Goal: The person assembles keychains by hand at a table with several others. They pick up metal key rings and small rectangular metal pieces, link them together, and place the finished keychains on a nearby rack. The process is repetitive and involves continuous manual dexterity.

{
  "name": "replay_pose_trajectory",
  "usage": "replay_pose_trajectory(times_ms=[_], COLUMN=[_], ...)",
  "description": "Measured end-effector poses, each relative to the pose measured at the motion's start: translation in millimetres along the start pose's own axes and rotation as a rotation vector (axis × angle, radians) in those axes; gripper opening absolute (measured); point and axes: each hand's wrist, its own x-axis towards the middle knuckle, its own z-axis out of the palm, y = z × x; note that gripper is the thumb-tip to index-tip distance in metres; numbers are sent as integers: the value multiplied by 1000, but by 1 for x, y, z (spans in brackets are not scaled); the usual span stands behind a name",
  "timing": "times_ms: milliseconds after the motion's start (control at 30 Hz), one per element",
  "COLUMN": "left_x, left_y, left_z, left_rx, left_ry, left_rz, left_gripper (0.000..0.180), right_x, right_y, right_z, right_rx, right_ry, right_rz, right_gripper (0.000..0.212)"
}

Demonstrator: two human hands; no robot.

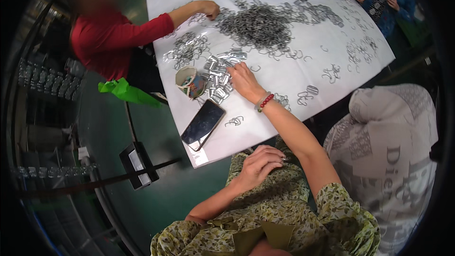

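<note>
My right hand (pixel 245 83) reaches over the white-covered table, its fingers bent together at the edge of a heap of shiny silver metal pieces (pixel 219 78). What its fingertips pinch, if anything, is hidden. My left hand (pixel 260 165) is held low over my lap, fingers curled in. A tiny bright spot shows at its fingertips, too small to name. Left of the silver pieces stands a cup-like container (pixel 189 81) with small things inside. A dark phone (pixel 204 124) lies nearer me. A few loose wire hooks (pixel 234 121) lie right of the phone.
A large pile of grey metal hooks (pixel 256 26) covers the table's middle, with more scattered around it. A person in red (pixel 118 38) reaches in from the left. Another person in blue (pixel 384 4) is at the far right. A covered chair (pixel 388 137) stands at my right.
</note>
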Motion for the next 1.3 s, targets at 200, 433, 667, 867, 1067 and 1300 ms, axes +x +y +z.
replay_pose_trajectory(times_ms=[200, 433, 667, 867, 1067, 1300], left_x=[1, 3, 18, 23, 25, 13], left_y=[-1, 3, 5, 4, 2, -15], left_z=[1, 1, 14, 24, 30, 32], left_rx=[38, 122, 138, 155, 187, -42], left_ry=[41, 62, 51, 11, -46, -26], left_rz=[39, 62, -1, -78, -58, -127], left_gripper=[8, 13, 11, 13, 13, 34], right_x=[-26, -117, -178, -203, -215, -227], right_y=[14, -14, -47, -86, -87, -80], right_z=[-32, -100, -166, -194, -187, -181], right_rx=[263, 1352, 1321, 947, 999, 1043], right_ry=[34, 189, 298, 332, 504, 466], right_rz=[241, 615, 613, 564, 549, 663], right_gripper=[17, 9, 21, 20, 19, 18])
